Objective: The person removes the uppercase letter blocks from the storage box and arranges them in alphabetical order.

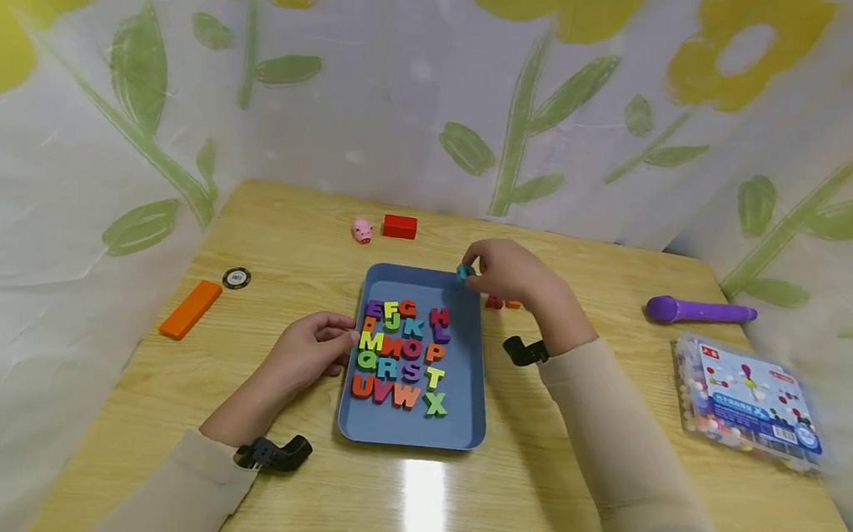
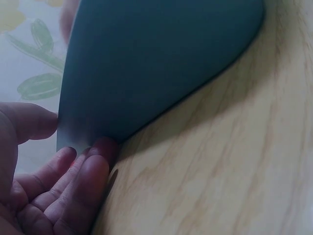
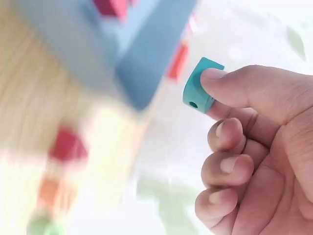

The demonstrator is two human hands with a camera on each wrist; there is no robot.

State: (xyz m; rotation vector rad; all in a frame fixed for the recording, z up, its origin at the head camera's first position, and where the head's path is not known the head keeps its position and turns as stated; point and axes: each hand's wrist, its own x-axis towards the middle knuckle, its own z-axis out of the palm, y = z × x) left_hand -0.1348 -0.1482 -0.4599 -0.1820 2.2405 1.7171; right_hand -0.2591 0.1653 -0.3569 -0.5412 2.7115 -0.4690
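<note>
Left hand: at the near-left wall of the blue tray, thumb at the rim, fingers curled against the outer side; probably a steadying hold, since the tray sits loose on the table.

Right hand: thumb and forefinger closed in a pinch on a small teal letter, other fingers curled towards the palm. Piece is by the tray's far right corner, apart from it in the right wrist view (which letter, cannot tell). A fingertip grip seems apt for so small a block.

In the tray: colourful letters in rows, E through X, alphabetical; looks deliberate. Bare floor shows beyond the E row and down the right side.

Just outside the right wall: a red piece and an orange piece, within easy reach of the right hand.

Set apart, perhaps to leave working room: toy pig, red block, orange block, round chip, purple stick, clear box.
</note>
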